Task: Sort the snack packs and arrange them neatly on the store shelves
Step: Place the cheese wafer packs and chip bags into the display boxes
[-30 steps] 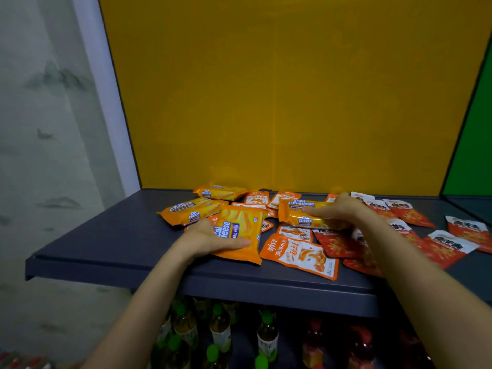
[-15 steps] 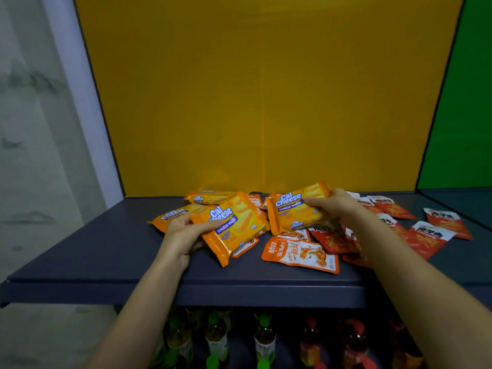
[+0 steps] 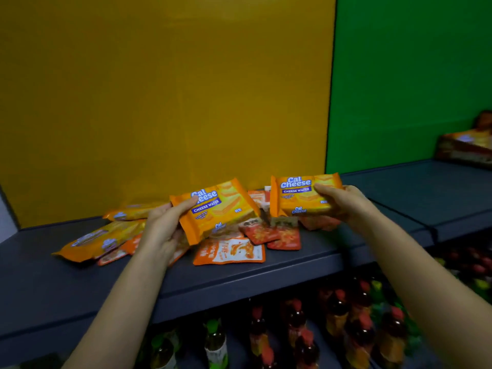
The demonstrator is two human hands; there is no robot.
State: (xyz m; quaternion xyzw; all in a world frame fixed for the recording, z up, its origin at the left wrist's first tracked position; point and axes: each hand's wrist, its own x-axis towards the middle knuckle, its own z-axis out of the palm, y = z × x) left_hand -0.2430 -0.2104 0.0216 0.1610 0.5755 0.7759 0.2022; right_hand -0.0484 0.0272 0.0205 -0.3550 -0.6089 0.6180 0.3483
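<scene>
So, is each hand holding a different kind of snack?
No, the left hand grips one Cal Cheese wafer pack and the right hand grips a second Cal Cheese wafer pack.

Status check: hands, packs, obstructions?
Left hand grips left wafer pack, right hand grips right wafer pack, labels facing camera. Red pouches piled on shelf beneath. Nothing blocking.

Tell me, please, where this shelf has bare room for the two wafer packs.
Bare shelf lies left of the flat wafer packs, along the front edge, and on the right section below the green panel, up to the box. The middle, between the left hand and right hand, is crowded with sachets.
</scene>
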